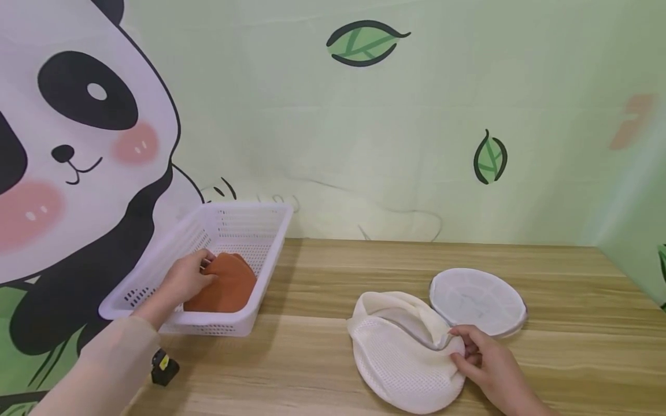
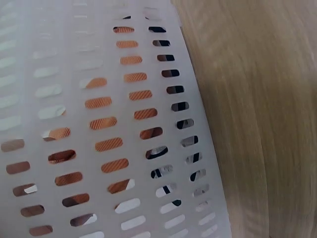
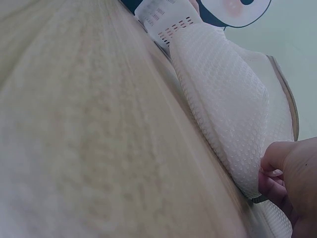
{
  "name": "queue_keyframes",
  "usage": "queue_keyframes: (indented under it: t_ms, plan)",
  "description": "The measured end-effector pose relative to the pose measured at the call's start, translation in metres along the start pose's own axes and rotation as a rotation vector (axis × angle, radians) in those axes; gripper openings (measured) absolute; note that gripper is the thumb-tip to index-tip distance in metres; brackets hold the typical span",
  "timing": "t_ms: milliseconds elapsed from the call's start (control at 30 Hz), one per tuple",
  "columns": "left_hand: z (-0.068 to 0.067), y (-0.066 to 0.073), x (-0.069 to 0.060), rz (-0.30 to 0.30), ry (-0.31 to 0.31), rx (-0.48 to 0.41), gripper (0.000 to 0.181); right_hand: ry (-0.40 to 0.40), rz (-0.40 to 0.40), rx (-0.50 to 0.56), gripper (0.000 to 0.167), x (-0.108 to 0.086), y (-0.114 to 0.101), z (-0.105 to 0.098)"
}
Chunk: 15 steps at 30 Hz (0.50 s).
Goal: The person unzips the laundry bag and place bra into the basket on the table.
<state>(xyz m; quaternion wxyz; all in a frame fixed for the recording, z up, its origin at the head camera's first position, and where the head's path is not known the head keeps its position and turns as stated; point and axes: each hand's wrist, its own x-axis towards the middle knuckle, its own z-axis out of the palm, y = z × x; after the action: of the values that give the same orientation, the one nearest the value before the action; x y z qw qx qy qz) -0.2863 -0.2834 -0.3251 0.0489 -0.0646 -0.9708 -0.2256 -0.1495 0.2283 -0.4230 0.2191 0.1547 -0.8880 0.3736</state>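
My left hand (image 1: 186,278) reaches into the white plastic basket (image 1: 267,268) and pinches the edge of a folded orange-brown cloth (image 1: 229,286). In the left wrist view, the ribbed cloth (image 2: 109,144) shows through the slots of the basket wall (image 2: 111,173); the hand is hidden there. A cream mesh laundry bag (image 1: 400,364) lies on the table with its zipped mouth gaping. My right hand (image 1: 491,367) pinches the bag's right edge between thumb and fingers. In the right wrist view, the right hand (image 3: 297,173) holds the end of the mesh bag (image 3: 223,89) beside its zipper.
A round, flat white mesh piece (image 1: 476,300) lies behind the bag at the right. A small black object (image 1: 164,367) with a yellow mark is near the front left of the wooden table (image 1: 312,364). A printed panda wall (image 1: 312,115) stands behind.
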Motion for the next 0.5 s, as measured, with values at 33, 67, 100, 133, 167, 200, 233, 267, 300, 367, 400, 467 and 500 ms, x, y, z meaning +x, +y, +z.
queue_keyframes:
  t_ms: [33,67,100,133,167,200,233,267,300,367,400,467,500]
  plan:
    - [-0.0005,-0.0005,0.0002,-0.001,-0.004,0.002,0.028,-0.004,0.006,-0.003,0.034,0.0002,-0.0003,-0.0002]
    - [-0.0004,-0.0011,0.0005,-0.006,-0.01,0.002,0.028,-0.008,0.015,-0.004,0.033,0.0004,-0.0007,-0.0003]
    - [-0.0007,-0.002,0.0008,-0.009,-0.015,0.003,0.029,-0.013,0.023,-0.004,0.033,0.0004,-0.0009,-0.0004]
    - [-0.001,-0.0027,0.0011,-0.021,-0.025,0.002,0.03,-0.02,0.034,-0.004,0.033,0.0005,-0.001,-0.0005]
    - [-0.0014,-0.0035,0.0012,-0.025,-0.03,0.004,0.031,-0.027,0.046,-0.004,0.033,0.0005,-0.0011,-0.0006]
    - [-0.0015,-0.0042,0.0014,-0.029,-0.034,0.007,0.032,-0.033,0.057,-0.003,0.032,0.0005,-0.0013,-0.0007]
    - [-0.0016,-0.0047,0.0014,-0.032,-0.039,0.007,0.033,-0.039,0.067,-0.001,0.032,0.0008,-0.0015,-0.0008]
    - [-0.0018,-0.0049,0.0013,-0.034,-0.043,0.005,0.034,-0.039,0.068,-0.001,0.032,0.0008,-0.0016,-0.0008]
    - [-0.0022,-0.0049,0.0011,-0.033,-0.045,0.003,0.035,-0.037,0.067,0.0,0.032,0.0009,-0.0017,-0.0008]
    - [-0.0025,-0.005,0.0007,-0.024,-0.044,0.001,0.036,-0.031,0.059,0.002,0.032,0.001,-0.0015,-0.0006]
    - [-0.0022,-0.0051,0.0007,-0.023,-0.043,0.001,0.036,-0.028,0.053,0.002,0.032,0.001,-0.0013,-0.0004]
    - [-0.0023,-0.0048,0.0001,-0.025,-0.043,-0.004,0.037,-0.024,0.045,-0.002,0.033,0.0008,-0.0006,-0.0003]
    - [-0.0021,-0.0047,-0.0002,-0.026,-0.042,-0.005,0.038,-0.022,0.043,-0.005,0.033,0.0006,-0.0001,-0.0003]
